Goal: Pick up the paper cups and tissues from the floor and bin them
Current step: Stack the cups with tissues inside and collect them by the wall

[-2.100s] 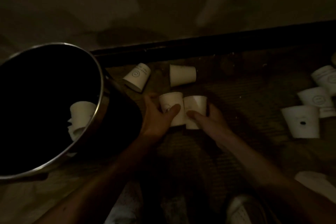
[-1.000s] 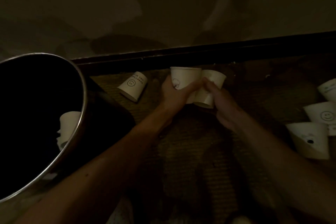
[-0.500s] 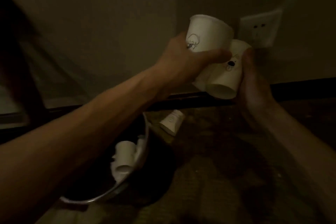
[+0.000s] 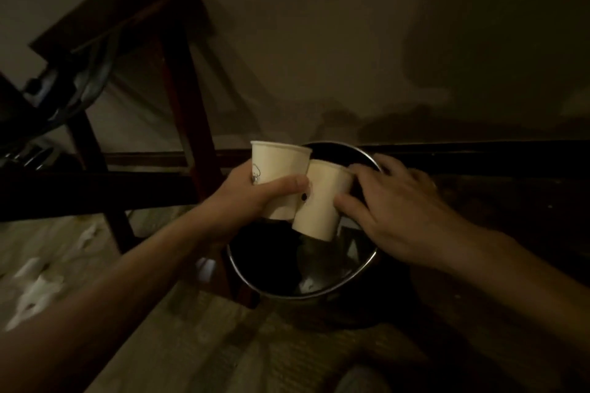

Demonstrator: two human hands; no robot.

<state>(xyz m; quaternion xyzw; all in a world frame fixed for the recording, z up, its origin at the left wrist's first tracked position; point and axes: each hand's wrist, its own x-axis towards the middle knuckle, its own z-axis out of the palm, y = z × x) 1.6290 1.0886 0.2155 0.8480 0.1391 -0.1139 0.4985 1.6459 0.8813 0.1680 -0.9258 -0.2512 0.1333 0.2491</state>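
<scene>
My left hand (image 4: 253,198) grips one paper cup (image 4: 277,169); my right hand (image 4: 396,210), fingers spread, loosely pinches the second cup (image 4: 322,201). Both cups are near-upright, touching, directly over the bin (image 4: 354,265) mouth. The drop looks straight down, neither hand nearer.

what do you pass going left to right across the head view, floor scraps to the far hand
white tissue scraps → dark wooden leg → left hand → taller paper cup → second paper cup → right hand
</scene>
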